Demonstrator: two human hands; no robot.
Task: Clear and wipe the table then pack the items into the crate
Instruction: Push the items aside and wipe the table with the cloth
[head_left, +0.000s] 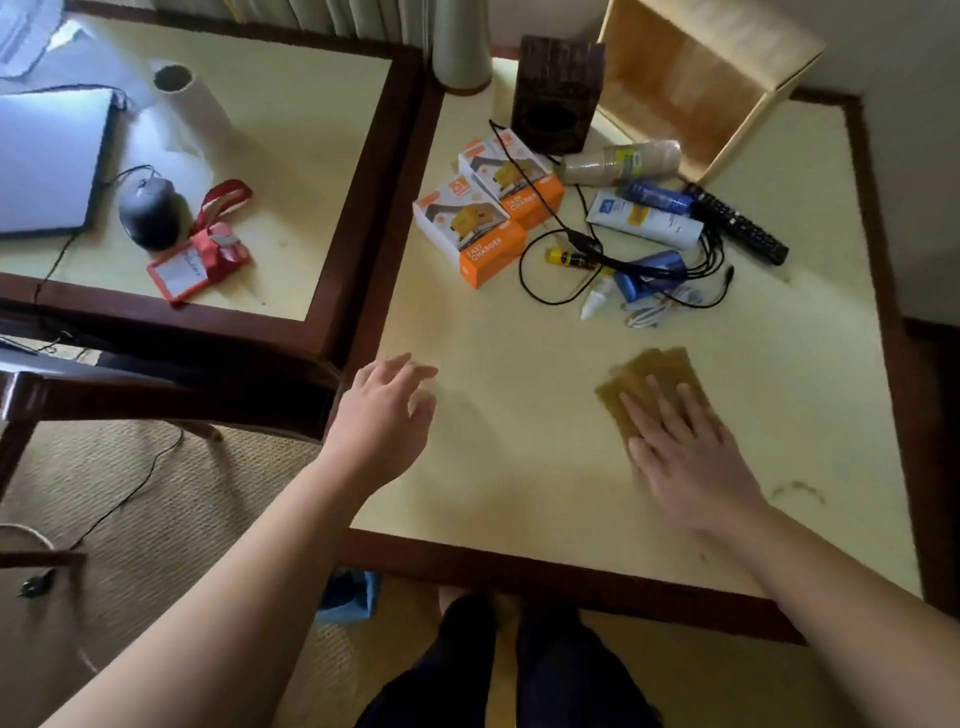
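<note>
Head view: right hand (685, 447) presses flat, fingers (652, 410) straight, on a brown cloth (649, 376) on the worktop (519, 441). Left hand (382, 410) hovers with relaxed fingers, holding nothing. Charger boxes (483, 213), tubes and cables lie near the tipped wooden crate (691, 78).

table (519, 467): cream top, dark wood border | far side: wooden crate (691, 78) on its side, dark speaker (556, 96) | middle: two orange charger boxes (485, 228), tubes, remote (737, 223), black cable | near: brown cloth (649, 384)
</note>
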